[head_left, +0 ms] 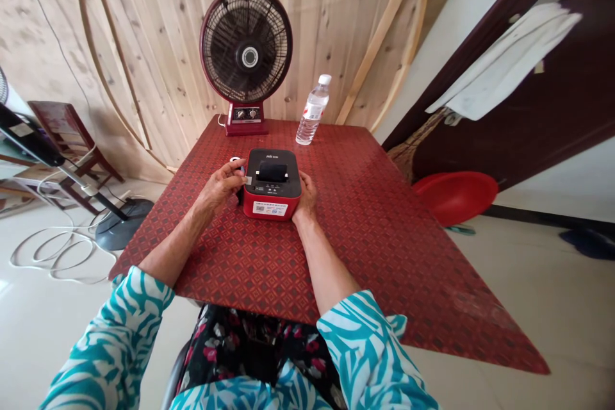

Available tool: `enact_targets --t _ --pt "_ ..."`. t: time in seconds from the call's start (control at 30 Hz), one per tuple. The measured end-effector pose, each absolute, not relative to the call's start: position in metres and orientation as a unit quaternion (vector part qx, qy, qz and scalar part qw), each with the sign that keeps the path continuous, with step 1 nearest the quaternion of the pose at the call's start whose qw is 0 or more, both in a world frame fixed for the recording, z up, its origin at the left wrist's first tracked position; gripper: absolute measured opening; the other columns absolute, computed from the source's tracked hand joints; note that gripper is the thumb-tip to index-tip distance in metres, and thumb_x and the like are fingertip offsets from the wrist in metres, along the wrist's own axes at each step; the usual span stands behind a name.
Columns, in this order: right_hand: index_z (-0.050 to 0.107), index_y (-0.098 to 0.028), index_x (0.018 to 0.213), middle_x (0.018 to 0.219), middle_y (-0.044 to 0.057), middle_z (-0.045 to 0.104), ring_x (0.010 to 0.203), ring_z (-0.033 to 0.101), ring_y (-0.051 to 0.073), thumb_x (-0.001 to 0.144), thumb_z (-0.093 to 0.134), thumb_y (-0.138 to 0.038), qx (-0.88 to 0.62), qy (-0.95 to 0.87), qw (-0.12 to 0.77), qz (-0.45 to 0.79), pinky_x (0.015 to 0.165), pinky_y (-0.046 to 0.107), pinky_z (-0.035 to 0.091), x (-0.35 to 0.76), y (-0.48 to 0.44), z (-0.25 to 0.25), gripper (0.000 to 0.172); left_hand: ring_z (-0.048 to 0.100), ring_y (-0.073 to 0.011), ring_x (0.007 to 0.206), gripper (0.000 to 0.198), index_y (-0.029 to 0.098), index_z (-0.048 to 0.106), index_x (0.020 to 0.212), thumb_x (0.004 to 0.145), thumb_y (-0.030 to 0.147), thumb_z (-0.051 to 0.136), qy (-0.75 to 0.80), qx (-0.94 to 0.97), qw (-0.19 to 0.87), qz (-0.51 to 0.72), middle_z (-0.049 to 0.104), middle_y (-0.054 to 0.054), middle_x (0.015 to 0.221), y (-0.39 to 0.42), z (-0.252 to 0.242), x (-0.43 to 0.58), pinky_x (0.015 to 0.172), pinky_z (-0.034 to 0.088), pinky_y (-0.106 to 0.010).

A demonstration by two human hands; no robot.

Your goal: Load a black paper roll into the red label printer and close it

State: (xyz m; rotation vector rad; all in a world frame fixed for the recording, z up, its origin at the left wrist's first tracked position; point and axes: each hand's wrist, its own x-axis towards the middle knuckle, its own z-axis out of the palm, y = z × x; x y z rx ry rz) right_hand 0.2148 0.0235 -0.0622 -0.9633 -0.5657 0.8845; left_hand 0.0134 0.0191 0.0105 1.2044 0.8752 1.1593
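Observation:
A box-shaped red device with a black top (268, 210) rests on the table in front of me. Its top has a dark raised part in the middle and small buttons towards me; a white printed label covers part of the near side. My right hand (306, 197) is wrapped round its right side, fingers partly hidden behind it. At the left edge, my left hand (223, 183) has its thumb and fingers pinched together by a small grey piece (248, 180) on the corner. A small white round thing (235, 159) shows just behind those fingers; what they grip is unclear.
The red patterned table (384, 237) also carries a dark red fan (246, 45) and a water bottle (312, 112) at the back. A floor fan's stand (122, 224), a wooden chair (67, 141) and coiled cable are left; a red basin (456, 197) is right.

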Motion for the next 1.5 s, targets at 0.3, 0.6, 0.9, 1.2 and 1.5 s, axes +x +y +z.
enact_targets --t 0.3,0.6,0.9,1.2,1.5 --pt "0.071 -0.022 0.092 0.079 -0.004 0.072 0.071 0.062 0.013 0.073 0.066 -0.043 -0.441 -0.26 0.758 0.404 0.069 0.027 0.049 0.214 0.024 -0.063 0.029 0.06 -0.0072 0.068 0.055 0.017 0.066 0.106 0.053 0.008 0.075 0.368 0.396 0.679 0.498 0.067 0.003 0.088 0.023 0.014 0.018 0.059 0.042 -0.021" --pt "0.071 -0.023 0.094 0.085 -0.003 0.074 0.077 0.064 0.014 0.076 0.064 -0.045 -0.447 -0.272 0.753 0.398 0.07 0.027 0.051 0.216 0.026 -0.07 0.029 0.06 -0.0097 0.068 0.05 0.015 0.068 0.101 0.052 0.005 0.07 0.392 0.397 0.686 0.467 0.068 0.002 0.08 0.018 0.024 0.02 0.06 0.041 -0.022" --pt "0.071 -0.024 0.096 0.088 -0.001 0.075 0.082 0.066 0.016 0.079 0.061 -0.045 -0.443 -0.302 0.75 0.387 0.075 0.03 0.053 0.217 0.029 -0.074 0.029 0.061 -0.0097 0.067 0.047 0.017 0.065 0.099 0.053 0.007 0.07 0.398 0.394 0.669 0.489 0.069 0.001 0.085 0.016 0.023 0.02 0.06 0.044 -0.02" --pt "0.072 -0.023 0.098 0.092 0.0 0.076 0.089 0.067 0.019 0.079 0.059 -0.044 -0.45 -0.315 0.747 0.374 0.082 0.033 0.053 0.216 0.032 -0.072 0.031 0.06 -0.0093 0.068 0.047 0.017 0.069 0.099 0.053 0.007 0.072 0.402 0.407 0.648 0.502 0.067 0.001 0.086 0.016 0.024 0.019 0.062 0.044 -0.021" --pt "0.073 -0.025 0.096 0.096 0.0 0.077 0.098 0.067 0.021 0.079 0.058 -0.041 -0.459 -0.317 0.751 0.354 0.088 0.035 0.053 0.213 0.031 -0.068 0.029 0.059 -0.0129 0.068 0.044 0.017 0.075 0.091 0.047 0.019 0.076 0.43 0.508 0.573 0.478 0.073 -0.001 0.082 0.018 0.037 0.014 0.065 0.044 -0.024"
